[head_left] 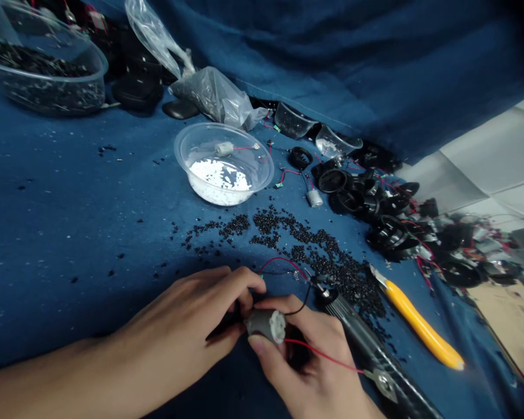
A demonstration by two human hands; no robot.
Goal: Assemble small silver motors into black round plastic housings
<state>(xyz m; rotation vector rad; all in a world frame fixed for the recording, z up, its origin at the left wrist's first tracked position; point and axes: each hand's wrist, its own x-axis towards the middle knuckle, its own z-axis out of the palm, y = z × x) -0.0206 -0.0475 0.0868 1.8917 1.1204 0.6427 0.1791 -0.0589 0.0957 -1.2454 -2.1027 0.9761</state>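
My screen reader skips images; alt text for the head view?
The left hand and right hand hold a small grey motor with red and black wires over a blue cloth. Black pellets, a yellow-handled tool and a clear bowl lie nearby.

motor (266,324) between hands, pellet scatter (314,250) behind, bowl (223,163) farther back, cutter (421,326) right

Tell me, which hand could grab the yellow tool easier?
Probably the right hand: the yellow tool lies nearer it, while the left hand sits farther away, pinching the small motor.
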